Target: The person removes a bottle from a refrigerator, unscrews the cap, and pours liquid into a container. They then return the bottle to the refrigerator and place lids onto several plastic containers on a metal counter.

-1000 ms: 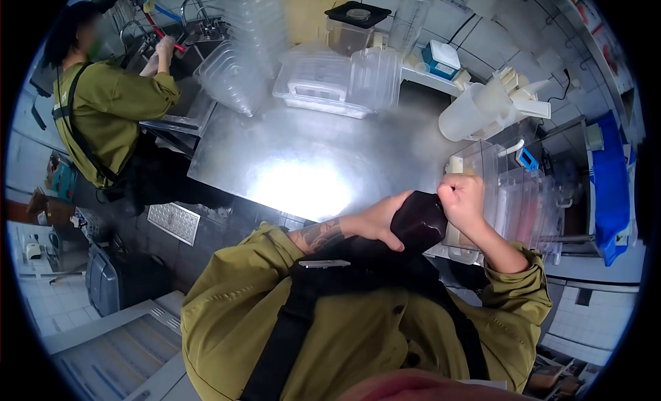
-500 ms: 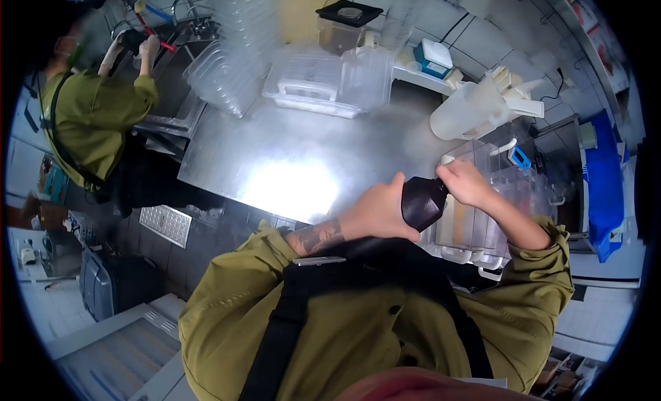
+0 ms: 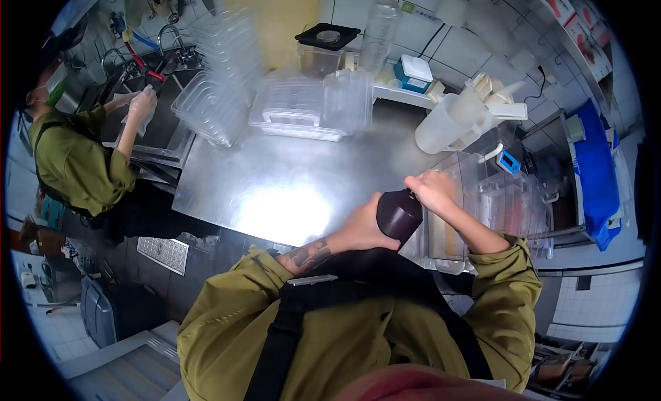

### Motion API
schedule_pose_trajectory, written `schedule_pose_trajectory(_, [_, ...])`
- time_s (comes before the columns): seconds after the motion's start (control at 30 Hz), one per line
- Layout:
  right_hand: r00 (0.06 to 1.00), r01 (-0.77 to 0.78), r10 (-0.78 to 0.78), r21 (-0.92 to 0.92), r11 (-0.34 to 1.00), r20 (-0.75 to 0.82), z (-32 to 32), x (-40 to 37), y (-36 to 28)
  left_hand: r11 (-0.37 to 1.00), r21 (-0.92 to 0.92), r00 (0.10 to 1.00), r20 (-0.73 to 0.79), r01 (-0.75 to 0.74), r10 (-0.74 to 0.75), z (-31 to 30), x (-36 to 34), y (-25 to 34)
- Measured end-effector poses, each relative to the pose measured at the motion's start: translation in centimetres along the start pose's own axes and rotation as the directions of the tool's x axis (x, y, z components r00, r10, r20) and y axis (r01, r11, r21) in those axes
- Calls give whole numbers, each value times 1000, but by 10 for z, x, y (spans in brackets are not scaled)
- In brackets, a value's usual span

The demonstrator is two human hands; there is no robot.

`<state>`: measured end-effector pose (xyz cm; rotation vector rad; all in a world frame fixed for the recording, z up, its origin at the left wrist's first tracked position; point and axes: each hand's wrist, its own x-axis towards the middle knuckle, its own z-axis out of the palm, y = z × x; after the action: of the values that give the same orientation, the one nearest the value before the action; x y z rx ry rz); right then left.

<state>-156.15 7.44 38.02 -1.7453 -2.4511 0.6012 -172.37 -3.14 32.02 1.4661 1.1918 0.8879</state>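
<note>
A dark brown bottle (image 3: 399,216) with sloping shoulders is held in front of my chest, its neck tilted towards the upper right. My left hand (image 3: 363,227) wraps around its body from the left. At the neck, the fingers of my right hand (image 3: 434,192) are closed and cover the top, so I cannot see the cap. Just right of the bottle, below my right forearm, are clear plastic bins (image 3: 451,239) with pale contents. The bottle is above the near edge of the steel table (image 3: 275,173).
Clear lidded containers (image 3: 289,105) and a tall stack of clear tubs (image 3: 224,77) stand at the back. A white pitcher (image 3: 441,125) holding utensils is at the right. A co-worker (image 3: 82,160) in clear gloves stands at the sink (image 3: 162,105) on the left.
The bottle and both my hands appear further left, as does most of the scene. My right hand has turned over the bottle's neck. The dark thing in the co-worker's hands no longer shows.
</note>
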Motion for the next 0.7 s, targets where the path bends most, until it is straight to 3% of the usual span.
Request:
schedule_pose_trajectory(0.07, [997, 1, 6, 87, 996, -71, 5, -1, -3, 998, -68, 1000, -15, -1, 0, -1, -1, -1])
schedule_pose_trajectory(0.23, [987, 39, -1, 228, 973, -161, 8, -8, -5, 999, 2, 999, -11, -35, 35, -2, -7, 2])
schedule_pose_trajectory(0.43, [866, 397, -279, 231, 888, -416, -39, -46, -43, 967, 79, 970, 7, -242, 242, -21, -23, 48])
schedule_pose_trajectory(0.57, [826, 504, -377, 247, 828, -420, -61, -58, -51, 920, 149, 932, 32, -362, 361, -29, -30, 71])
schedule_pose_trajectory(0.7, [819, 530, -406, 264, 806, -406, -50, -63, -51, 934, 25, 933, 69, -355, 353, -22, -34, 55])
